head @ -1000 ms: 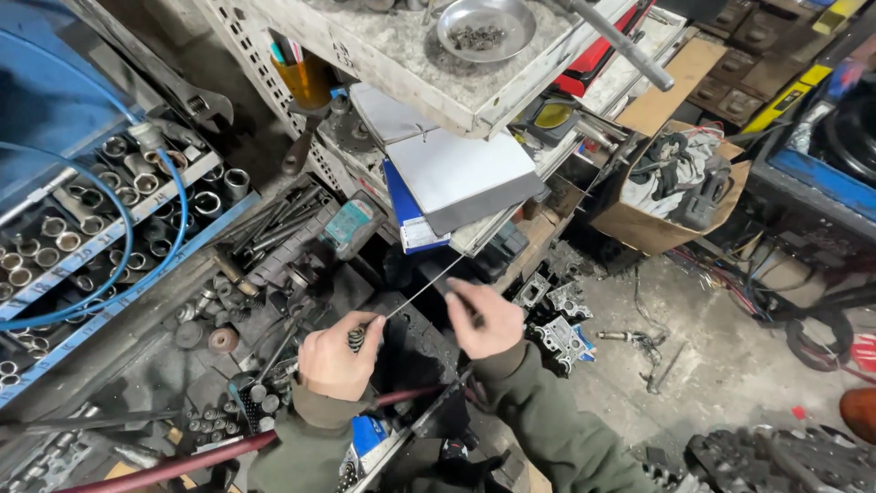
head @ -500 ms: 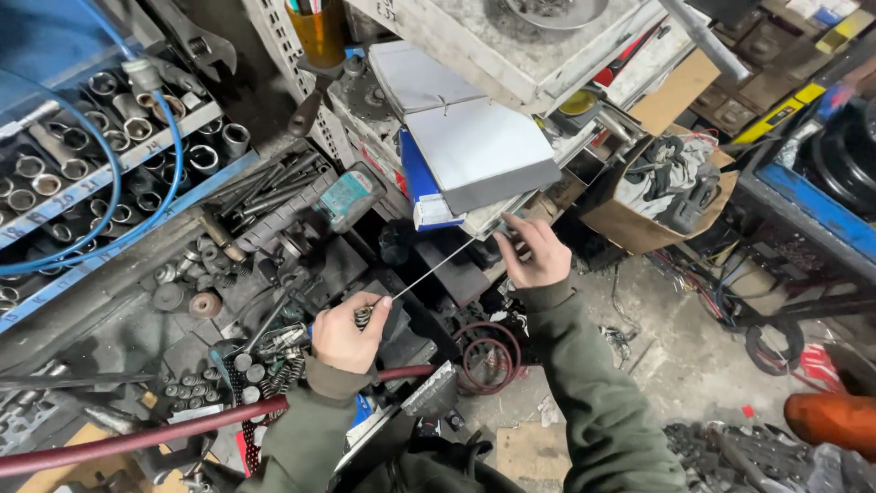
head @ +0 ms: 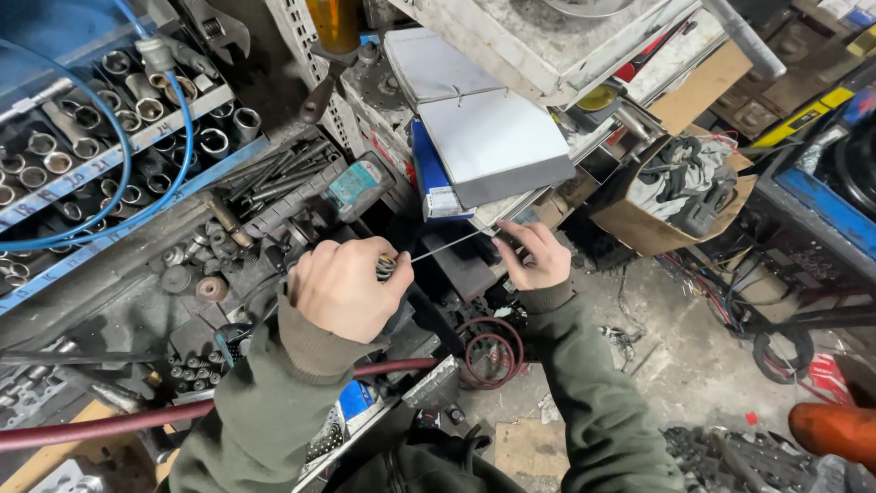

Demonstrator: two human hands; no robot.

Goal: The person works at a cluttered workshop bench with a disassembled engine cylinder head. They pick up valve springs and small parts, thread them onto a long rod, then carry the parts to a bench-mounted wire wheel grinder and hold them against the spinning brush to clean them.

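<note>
Left hand (head: 342,288): closed in a fist around a small coiled metal piece, seemingly a spring (head: 386,267), which peeks out at the thumb side. The fist grip reads as a steadying hold, keeping the coil fixed while the rod passes into it.

Right hand (head: 534,256): fingers pinched shut on the far end of a thin rod (head: 452,246). The rod runs straight and taut between the two hands, one end at the spring, the other in the pinch; a hold at both ends keeps it level and aligned.

Beyond the right hand: a grey binder (head: 484,137) juts from a shelf just above it, with a blue box (head: 429,178) beside. Further right, a cardboard box (head: 657,224) of dark parts.

Below both hands: a coil of red wire (head: 488,351) on the floor, and a red hose (head: 109,424) crossing under the left sleeve.

Beyond the left hand: a teal tool (head: 354,187) lies near, among loose rods and fittings on the cluttered worktop (head: 137,310). Farther left, racks of sockets (head: 82,128) stand sorted in rows, with a blue cable (head: 109,210) looped over them.
</note>
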